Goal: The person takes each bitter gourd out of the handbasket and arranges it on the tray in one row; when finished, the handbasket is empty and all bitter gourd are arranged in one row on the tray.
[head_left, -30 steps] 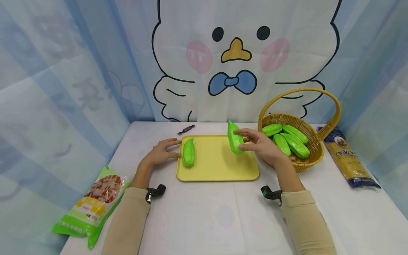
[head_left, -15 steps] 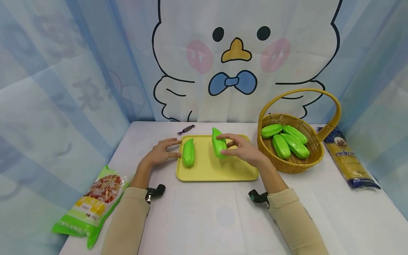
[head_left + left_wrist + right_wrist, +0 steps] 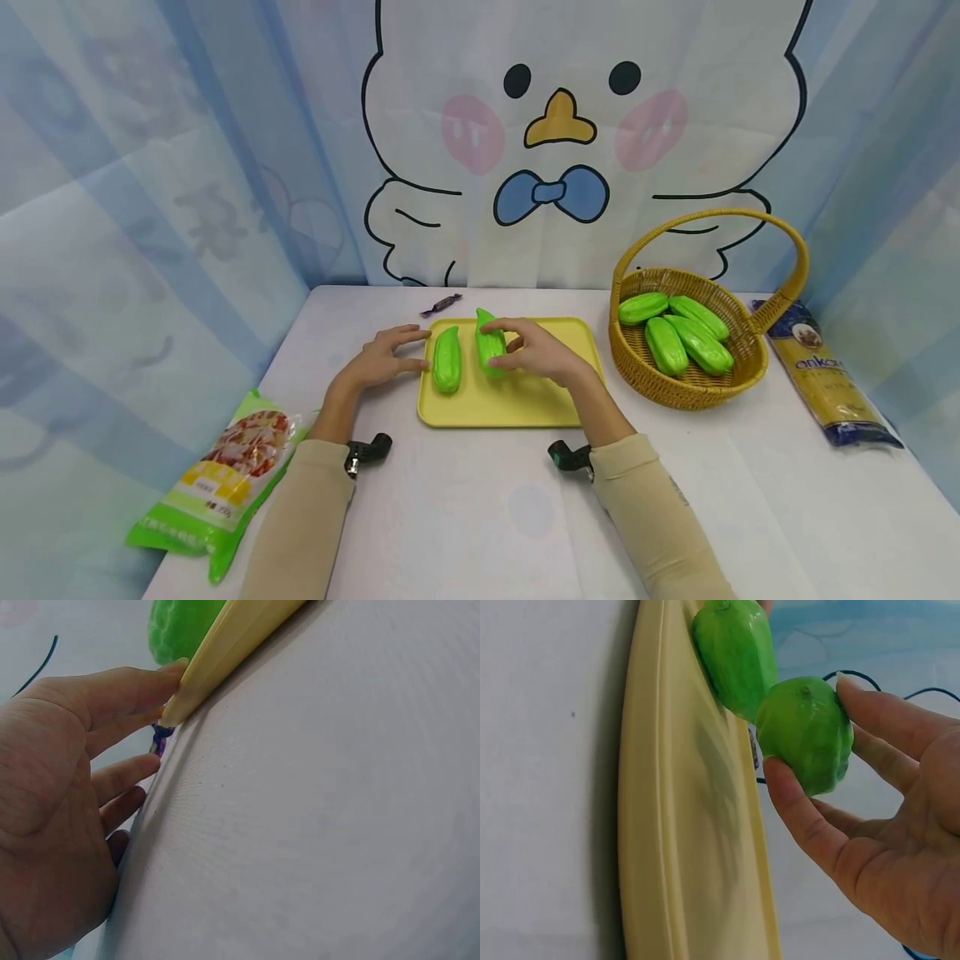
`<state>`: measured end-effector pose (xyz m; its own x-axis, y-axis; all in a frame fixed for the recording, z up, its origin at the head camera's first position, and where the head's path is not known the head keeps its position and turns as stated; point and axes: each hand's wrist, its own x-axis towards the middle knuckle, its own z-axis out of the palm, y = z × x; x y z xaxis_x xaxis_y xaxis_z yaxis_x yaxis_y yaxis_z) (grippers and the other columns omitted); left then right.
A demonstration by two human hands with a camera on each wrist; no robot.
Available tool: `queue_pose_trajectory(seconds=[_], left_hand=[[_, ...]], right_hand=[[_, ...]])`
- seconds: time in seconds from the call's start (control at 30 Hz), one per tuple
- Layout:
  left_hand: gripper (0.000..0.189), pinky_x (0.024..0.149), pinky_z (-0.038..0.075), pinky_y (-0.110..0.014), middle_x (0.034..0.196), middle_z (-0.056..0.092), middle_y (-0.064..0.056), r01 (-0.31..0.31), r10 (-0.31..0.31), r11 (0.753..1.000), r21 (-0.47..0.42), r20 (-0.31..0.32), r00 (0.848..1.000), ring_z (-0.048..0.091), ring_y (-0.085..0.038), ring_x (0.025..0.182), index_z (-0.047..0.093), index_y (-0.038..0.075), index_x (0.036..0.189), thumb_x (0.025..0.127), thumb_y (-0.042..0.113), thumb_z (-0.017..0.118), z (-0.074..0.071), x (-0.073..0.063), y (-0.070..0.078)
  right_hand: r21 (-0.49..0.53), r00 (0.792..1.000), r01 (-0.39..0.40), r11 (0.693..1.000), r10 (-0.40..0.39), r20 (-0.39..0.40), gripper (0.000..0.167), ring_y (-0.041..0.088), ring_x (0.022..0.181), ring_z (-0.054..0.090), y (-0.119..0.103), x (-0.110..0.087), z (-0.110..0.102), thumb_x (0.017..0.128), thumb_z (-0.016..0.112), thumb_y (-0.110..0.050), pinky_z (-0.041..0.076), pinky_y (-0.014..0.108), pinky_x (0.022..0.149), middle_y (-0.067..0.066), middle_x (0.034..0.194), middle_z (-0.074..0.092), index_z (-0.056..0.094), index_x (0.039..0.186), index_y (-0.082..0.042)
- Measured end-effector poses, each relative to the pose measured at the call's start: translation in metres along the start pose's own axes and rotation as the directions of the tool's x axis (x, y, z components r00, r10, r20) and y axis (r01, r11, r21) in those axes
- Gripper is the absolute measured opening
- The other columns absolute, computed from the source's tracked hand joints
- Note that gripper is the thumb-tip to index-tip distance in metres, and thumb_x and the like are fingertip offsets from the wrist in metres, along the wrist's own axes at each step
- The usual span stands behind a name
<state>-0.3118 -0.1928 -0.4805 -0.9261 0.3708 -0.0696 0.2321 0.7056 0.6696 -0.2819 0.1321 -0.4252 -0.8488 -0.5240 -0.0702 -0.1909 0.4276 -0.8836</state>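
Note:
A yellow tray (image 3: 525, 400) (image 3: 675, 825) lies mid-table with one green gourd (image 3: 447, 358) (image 3: 733, 652) lying along its left side. My right hand (image 3: 528, 354) (image 3: 885, 825) pinches a second green gourd (image 3: 489, 340) (image 3: 808, 733) between thumb and fingers, holding it just right of the first, low over the tray. My left hand (image 3: 382, 358) (image 3: 67, 787) rests flat on the table with its fingers straight and its fingertips (image 3: 169, 671) against the tray's left edge (image 3: 225, 656).
A wicker basket (image 3: 693, 387) with a tall handle stands right of the tray and holds several more green gourds (image 3: 678, 329). A blue pasta packet (image 3: 825, 375) lies far right, a green snack bag (image 3: 217, 483) front left, a wrapped candy (image 3: 441, 305) behind the tray.
My right hand has carried the gourd leftward from beside the basket across the tray and lowered it next to the first gourd. The left hand has stayed put.

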Motion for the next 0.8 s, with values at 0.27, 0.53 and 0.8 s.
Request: queue_pose_trajectory(seconds=[0.27,0.53,0.8], left_hand=[[0.071,0.119,0.002,-0.08,0.169,0.034,-0.011,0.002,-0.002,1.0,0.015,0.002,1.0,0.019,-0.042,0.159,0.051,0.024,0.155,0.092,0.048,0.073,0.0,0.0,0.002],[0.07,0.118,0.005,-0.08,0.169,0.034,-0.011,-0.005,0.005,1.0,0.027,0.0,1.0,0.02,-0.042,0.159,0.051,0.024,0.155,0.093,0.048,0.073,0.001,0.001,0.0],[0.071,0.117,0.004,-0.082,0.169,0.034,-0.012,-0.006,0.006,1.0,0.028,0.002,1.0,0.02,-0.042,0.159,0.051,0.024,0.155,0.093,0.049,0.073,0.002,0.002,0.0]], right_hand=[[-0.009,1.0,-0.023,1.0,0.023,0.011,0.061,0.031,0.109,0.059,0.004,0.003,0.009,0.091,0.082,-0.02,0.05,0.037,0.082,0.001,0.157,0.046,0.058,0.147,-0.024],[-0.012,0.999,-0.034,0.999,0.035,0.024,0.06,0.029,0.113,0.063,0.008,0.0,0.015,0.094,0.079,-0.02,0.049,0.039,0.088,0.005,0.158,0.046,0.056,0.15,-0.023],[-0.035,0.999,0.001,0.999,0.001,0.047,0.062,0.017,0.08,0.057,0.011,0.003,0.021,0.097,0.075,-0.018,0.044,0.03,0.071,0.012,0.122,0.059,0.05,0.155,-0.017]])
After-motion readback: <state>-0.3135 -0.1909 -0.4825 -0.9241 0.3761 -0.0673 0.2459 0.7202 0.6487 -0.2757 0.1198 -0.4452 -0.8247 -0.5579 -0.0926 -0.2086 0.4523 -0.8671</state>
